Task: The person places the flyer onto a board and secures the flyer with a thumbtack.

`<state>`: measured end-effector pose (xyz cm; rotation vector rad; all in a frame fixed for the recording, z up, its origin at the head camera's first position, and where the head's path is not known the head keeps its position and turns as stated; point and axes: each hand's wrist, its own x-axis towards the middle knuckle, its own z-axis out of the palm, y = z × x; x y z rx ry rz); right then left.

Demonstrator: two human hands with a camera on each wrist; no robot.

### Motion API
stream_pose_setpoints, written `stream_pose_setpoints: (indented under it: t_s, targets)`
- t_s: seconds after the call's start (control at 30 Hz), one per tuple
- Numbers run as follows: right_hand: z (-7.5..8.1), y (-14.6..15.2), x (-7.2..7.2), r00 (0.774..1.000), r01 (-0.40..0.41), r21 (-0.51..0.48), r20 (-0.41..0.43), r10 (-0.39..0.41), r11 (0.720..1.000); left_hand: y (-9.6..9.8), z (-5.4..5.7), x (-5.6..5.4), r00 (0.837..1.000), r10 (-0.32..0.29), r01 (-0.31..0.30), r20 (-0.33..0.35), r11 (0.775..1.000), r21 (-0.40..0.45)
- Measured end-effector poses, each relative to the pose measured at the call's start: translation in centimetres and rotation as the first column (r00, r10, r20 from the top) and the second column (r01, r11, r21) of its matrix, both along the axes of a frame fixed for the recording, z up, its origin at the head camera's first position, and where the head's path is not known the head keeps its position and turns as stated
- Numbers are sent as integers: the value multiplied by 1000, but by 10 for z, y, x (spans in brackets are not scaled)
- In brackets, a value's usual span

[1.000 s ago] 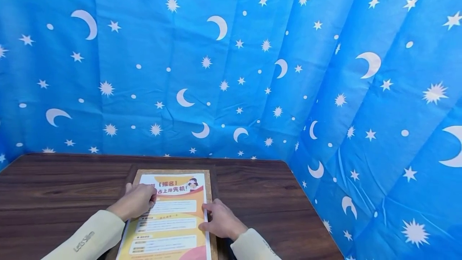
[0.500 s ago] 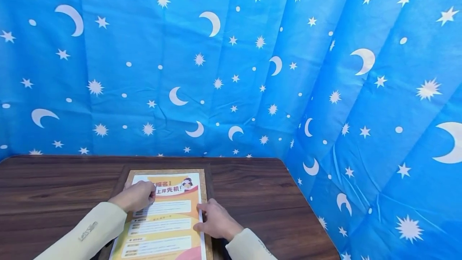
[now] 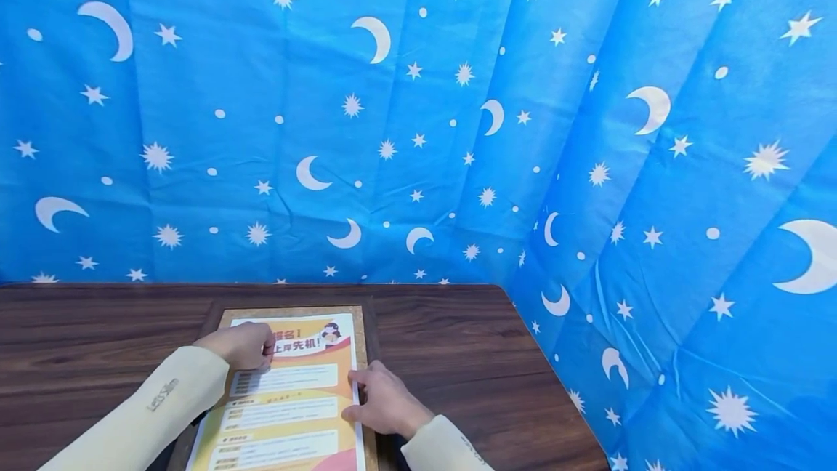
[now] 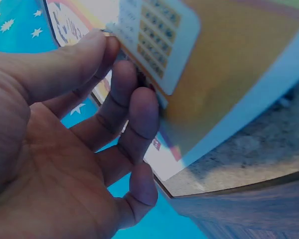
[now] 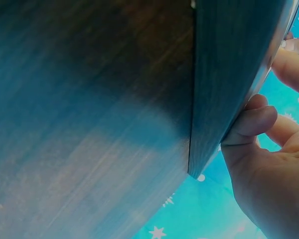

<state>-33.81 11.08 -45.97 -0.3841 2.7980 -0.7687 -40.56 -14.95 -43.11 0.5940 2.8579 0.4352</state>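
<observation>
A printed poster in yellow, orange and white lies flat on a cork board with a dark wooden frame. My left hand is over the poster's upper left. In the left wrist view its thumb and index finger pinch a tiny gold-coloured thing against the sheet; it looks like a thumbtack, mostly hidden by the fingertips. The other fingers bend loosely beside it. My right hand rests at the poster's right edge, thumb and fingers spread and touching the paper.
The board lies on a dark wood-grain table. A blue curtain with white moons and stars hangs behind the table and along its right side.
The whole head view has shifted, so table, poster and hands appear a little further left. Both hands stay at nearly the same places on the poster.
</observation>
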Motion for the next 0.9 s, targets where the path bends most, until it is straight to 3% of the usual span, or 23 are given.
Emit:
stream_pose_setpoints:
  t_s: [0.3,0.6,0.9]
  targets:
    - [1,-1,2,1000,5,-18,7,-5,1000,-3,-4,-7,997,24,-30,80,996,83]
    - [3,3,2,1000,16,-14,12,-16,1000,5,0,-8,1000,-3,6,-25,995,98]
    - [2,5,2,1000,1,-18,-2,-1,1000,15,-5,-5,999,-18,21,-35,998,66]
